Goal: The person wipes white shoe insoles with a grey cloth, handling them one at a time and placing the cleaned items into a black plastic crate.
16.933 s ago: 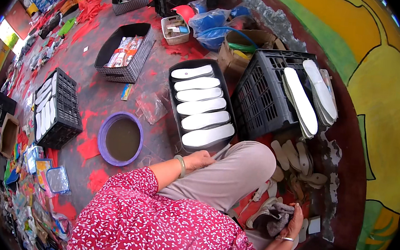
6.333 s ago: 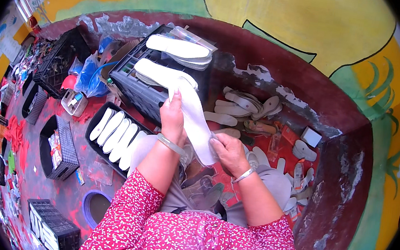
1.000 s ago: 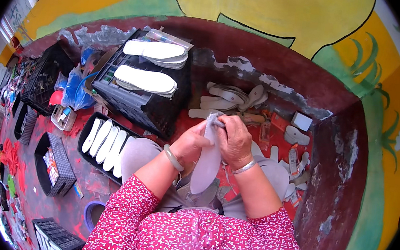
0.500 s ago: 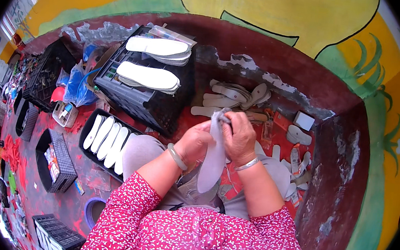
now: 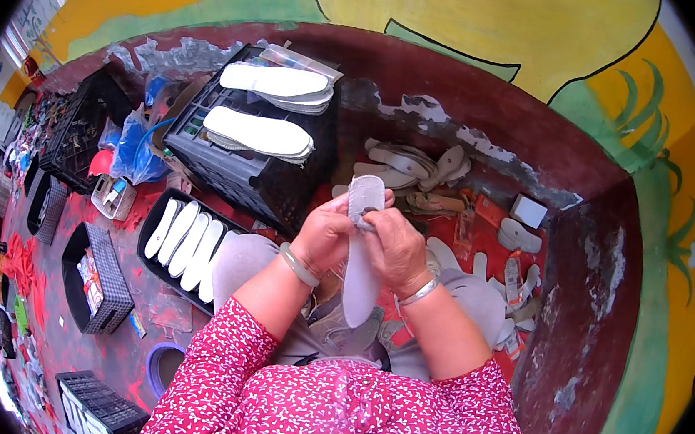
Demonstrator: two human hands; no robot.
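A pale shoe insole (image 5: pixel 360 289) hangs lengthwise between my hands above my lap. Its upper end is greyer, with a stitched-looking rim. My left hand (image 5: pixel 325 233) pinches that end's left edge. From the right, my right hand (image 5: pixel 397 251) presses bent fingers onto the insole's face just below the top; something small and dark shows at its fingertips, too small to name. Beyond my hands, a loose heap of insoles (image 5: pixel 407 162) lies on the red floor covering. More pale insoles and small packets lie beside my right knee.
A black crate (image 5: pixel 238 175) bears two stacks of white insoles (image 5: pixel 259 132). Left of my knee, a dark basket (image 5: pixel 144 241) holds a row of white insoles. Further left are a checkered basket (image 5: pixel 116 299) and a purple-rimmed round container (image 5: pixel 156 366). A dark red wall (image 5: pixel 583 290) closes off the right.
The insole's upper end has been unfolded and now stands flat, facing me. My left hand has shifted slightly left, and my right hand has dropped a little lower on the insole.
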